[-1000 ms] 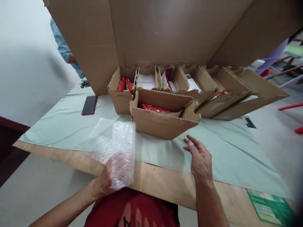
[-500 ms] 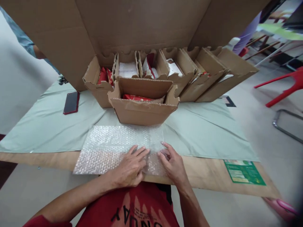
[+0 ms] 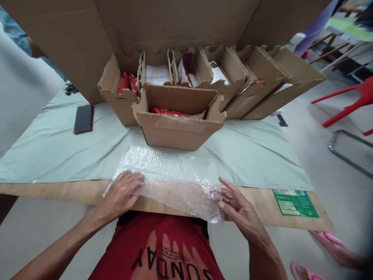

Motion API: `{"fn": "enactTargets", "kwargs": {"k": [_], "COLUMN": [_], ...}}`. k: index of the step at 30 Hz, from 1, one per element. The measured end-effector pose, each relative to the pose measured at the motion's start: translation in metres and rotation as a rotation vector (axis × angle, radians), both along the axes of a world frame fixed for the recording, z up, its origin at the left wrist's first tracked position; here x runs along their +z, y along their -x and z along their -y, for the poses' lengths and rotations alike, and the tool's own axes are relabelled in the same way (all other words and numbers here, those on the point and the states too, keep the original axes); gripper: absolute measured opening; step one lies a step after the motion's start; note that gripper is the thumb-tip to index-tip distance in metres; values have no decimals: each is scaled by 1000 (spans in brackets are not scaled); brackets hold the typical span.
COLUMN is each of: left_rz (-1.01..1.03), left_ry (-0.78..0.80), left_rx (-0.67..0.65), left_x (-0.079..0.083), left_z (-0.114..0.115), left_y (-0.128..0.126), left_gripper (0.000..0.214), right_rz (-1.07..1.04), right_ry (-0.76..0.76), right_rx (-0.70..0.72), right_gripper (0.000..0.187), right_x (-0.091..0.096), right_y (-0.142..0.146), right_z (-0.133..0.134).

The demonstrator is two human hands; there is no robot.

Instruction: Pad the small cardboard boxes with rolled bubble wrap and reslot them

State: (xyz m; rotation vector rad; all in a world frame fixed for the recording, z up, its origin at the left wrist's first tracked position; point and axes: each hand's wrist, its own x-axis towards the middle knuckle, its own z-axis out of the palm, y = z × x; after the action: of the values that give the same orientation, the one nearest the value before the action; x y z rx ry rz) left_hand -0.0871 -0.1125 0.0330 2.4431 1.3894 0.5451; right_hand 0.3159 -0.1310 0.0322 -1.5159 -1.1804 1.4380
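Note:
A clear sheet of bubble wrap (image 3: pixel 171 177) lies flat on the near edge of the table, hanging slightly over it. My left hand (image 3: pixel 121 191) rests palm down on the sheet's left end with fingers stretched out. My right hand (image 3: pixel 237 206) lies at the sheet's right end, fingers extended and touching its edge. Just beyond the sheet stands an open cardboard box (image 3: pixel 177 126) with red packets inside.
A row of several open cardboard boxes (image 3: pixel 262 89) with red and white packets stands behind, under a big cardboard flap (image 3: pixel 163 27). A dark phone (image 3: pixel 83 118) lies at left on the pale green cloth (image 3: pixel 55 151). A green leaflet (image 3: pixel 295 202) lies at right. Another person's sleeve (image 3: pixel 17 35) shows far left.
My hands have slid apart from the middle of the bubble wrap to its left and right ends, spreading it flat. A second ago my left hand held it up.

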Motion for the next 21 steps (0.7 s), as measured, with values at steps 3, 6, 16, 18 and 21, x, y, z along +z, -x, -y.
{"fn": "enactTargets", "kwargs": {"k": [3,6,16,18,21], "left_rz": [30,-38,-179,-201,-193], "left_ry": [121,310,444,465,566], "left_rx": [-27,-18,-106,-108,-47], "left_x": [15,38,68,70,70], "left_z": [-9,-19,-46,-51,-58], "left_y": [0,0,-11,-8,5], "left_gripper": [27,24,15,15,18], "right_rz": [-37,-32,514,530,482], "right_ry": [61,27,-436,-444,-314], "right_rx": [133,141,30,-68,-179], "right_gripper": [47,48,24,25,31], "right_x": [5,4,-4,-5,-8], "right_y": [-13,-20,9,9,4], "right_z": [8,13,24,25,25]}}
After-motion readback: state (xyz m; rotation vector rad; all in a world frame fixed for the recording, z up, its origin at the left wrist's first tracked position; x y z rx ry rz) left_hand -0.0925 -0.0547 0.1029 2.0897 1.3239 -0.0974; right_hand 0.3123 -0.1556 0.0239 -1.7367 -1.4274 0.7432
